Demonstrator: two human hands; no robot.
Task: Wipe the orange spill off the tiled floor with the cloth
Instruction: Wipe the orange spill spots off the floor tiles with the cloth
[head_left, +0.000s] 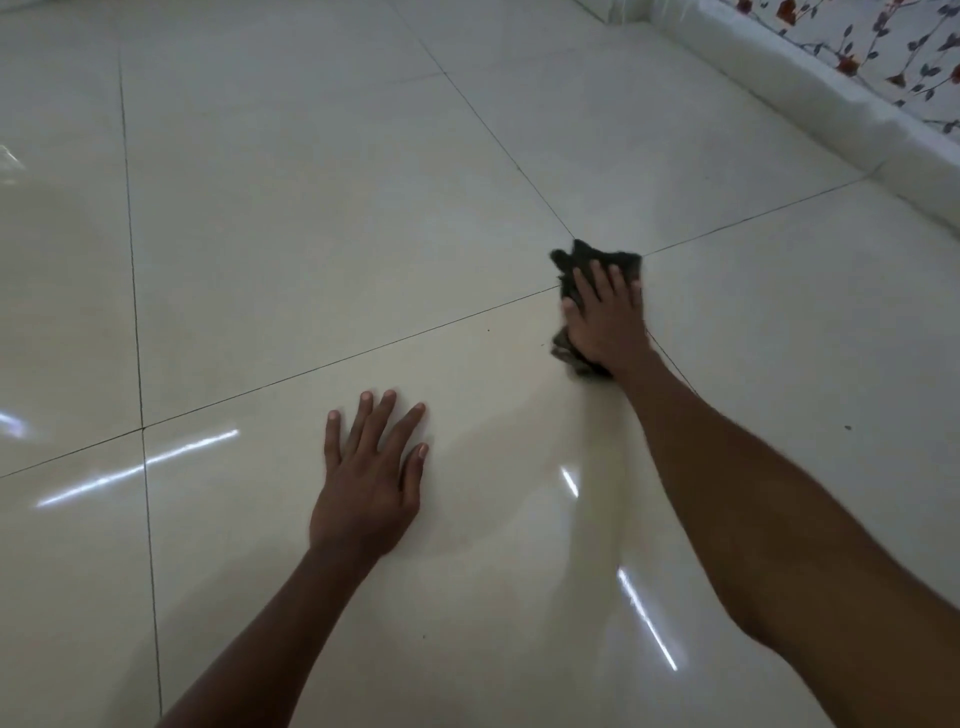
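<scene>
A person's left hand (366, 483) lies flat on a glossy cream tiled floor (291, 218) in the near middle of the scene, palm down, all 5 fingers straight and spread apart, holding nothing. Bright streaks of reflected light cross the tiles to the left of this hand and between the 2 forearms.

To the right and farther off, the right hand (605, 317) presses down on a dark, crumpled cloth (584, 260), which sits where 4 tiles meet at the crossing of 2 thin dark grout lines. The fingers lie straight and close together on top of the cloth, with the thumb out to the left against its edge; a ragged corner of the cloth shows past the fingertips on the far side, and another bit shows beside the wrist on the near side. A faint wet smear (605, 467) runs from the cloth toward the near edge, along the left of the right forearm. No orange colour can be made out on the floor.

At the far right, a white skirting (810, 98) runs along the foot of a wall covered in floral wallpaper (878, 47).
</scene>
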